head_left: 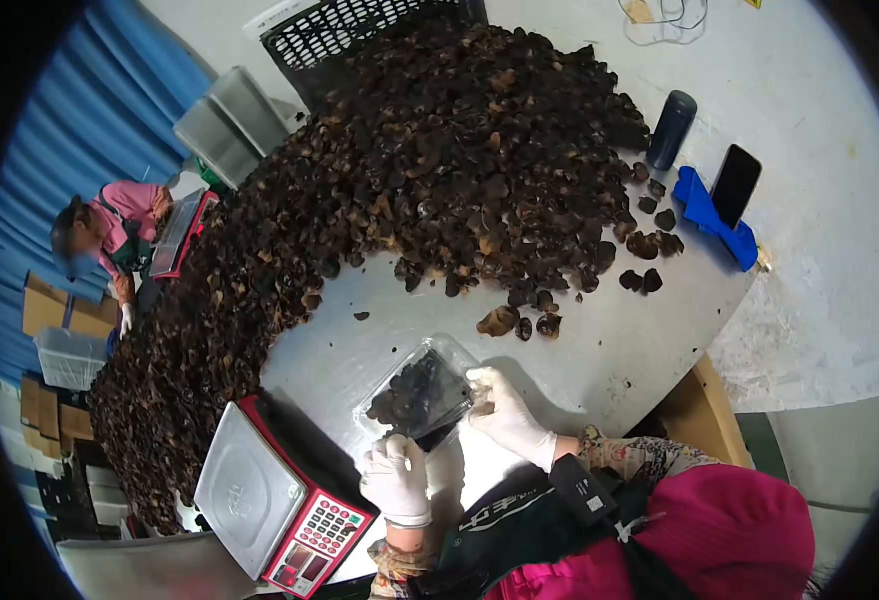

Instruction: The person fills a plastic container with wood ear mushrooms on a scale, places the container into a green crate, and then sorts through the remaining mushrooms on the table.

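At the near edge of a pale metal table (569,370), a clear plastic box (449,352), partly filled with dark, curled pieces, sits between a person's two white-gloved hands. The right hand (507,415) grips the box's right side, thumb and fingers closed on the rim. The left hand (396,480), its fingers bunched, is at the box's near edge; whether it grasps anything there cannot be told. Just left of that hand stands a red weighing scale (249,490) with a silver pan and a keypad. Beyond the box, a large heap of similar dark-brown pieces (459,160) curves across the table, with a few loose ones near its edge. To the right of the heap are a dark bottle (671,130), a black phone (736,185) and a blue cloth-like item (704,208). At the far left, a co-worker (134,215) in pink leans beside the heap, near a blue curtain (89,110).
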`<state>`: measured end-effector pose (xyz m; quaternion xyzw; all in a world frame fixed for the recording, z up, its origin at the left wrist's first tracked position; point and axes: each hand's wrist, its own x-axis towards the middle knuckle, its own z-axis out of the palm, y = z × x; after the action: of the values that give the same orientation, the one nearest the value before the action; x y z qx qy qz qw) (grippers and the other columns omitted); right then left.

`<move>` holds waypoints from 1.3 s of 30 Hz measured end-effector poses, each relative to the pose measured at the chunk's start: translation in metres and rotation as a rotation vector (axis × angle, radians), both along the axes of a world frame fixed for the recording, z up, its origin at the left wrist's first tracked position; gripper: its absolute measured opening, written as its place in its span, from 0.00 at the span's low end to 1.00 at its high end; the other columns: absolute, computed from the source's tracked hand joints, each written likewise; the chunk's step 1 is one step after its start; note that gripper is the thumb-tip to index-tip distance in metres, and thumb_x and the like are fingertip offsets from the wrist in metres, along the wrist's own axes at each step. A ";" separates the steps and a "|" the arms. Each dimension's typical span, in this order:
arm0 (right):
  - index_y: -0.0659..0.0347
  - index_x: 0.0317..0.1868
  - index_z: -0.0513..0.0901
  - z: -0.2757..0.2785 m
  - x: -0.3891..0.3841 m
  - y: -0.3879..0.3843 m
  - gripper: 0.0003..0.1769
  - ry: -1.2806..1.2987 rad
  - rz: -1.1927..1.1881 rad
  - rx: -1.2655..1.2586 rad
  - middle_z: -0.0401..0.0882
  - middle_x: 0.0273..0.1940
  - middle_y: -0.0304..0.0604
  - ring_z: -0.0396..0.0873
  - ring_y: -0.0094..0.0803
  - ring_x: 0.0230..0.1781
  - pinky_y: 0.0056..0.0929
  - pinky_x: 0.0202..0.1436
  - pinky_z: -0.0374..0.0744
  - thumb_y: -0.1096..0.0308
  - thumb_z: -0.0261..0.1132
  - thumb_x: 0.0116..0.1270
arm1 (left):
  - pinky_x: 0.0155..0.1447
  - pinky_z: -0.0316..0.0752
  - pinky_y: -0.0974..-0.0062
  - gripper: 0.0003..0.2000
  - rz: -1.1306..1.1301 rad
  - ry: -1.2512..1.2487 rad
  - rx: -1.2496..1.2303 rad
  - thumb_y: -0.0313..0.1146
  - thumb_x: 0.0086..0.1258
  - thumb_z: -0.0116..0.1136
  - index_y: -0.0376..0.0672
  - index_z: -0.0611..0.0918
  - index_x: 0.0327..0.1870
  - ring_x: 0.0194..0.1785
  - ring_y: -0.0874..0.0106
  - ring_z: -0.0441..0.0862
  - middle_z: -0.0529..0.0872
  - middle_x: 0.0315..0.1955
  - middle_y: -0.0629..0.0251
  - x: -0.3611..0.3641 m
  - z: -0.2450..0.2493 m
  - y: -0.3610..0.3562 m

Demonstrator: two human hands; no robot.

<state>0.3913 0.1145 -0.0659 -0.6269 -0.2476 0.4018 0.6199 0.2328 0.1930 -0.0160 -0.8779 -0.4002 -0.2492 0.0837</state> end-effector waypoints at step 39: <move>0.67 0.37 0.83 0.011 0.144 0.036 0.07 -1.042 0.108 -0.008 0.79 0.43 0.41 0.75 0.34 0.39 0.32 0.43 0.77 0.72 0.61 0.66 | 0.74 0.55 0.52 0.16 -0.433 -0.022 -0.414 0.29 0.58 0.61 0.42 0.83 0.49 0.67 0.62 0.71 0.79 0.59 0.63 0.007 -0.031 -0.018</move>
<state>0.5349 0.1503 -0.0546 -0.7324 -0.5536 0.0693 0.3903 0.2395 0.1751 -0.0467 -0.9385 -0.2466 -0.1839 -0.1566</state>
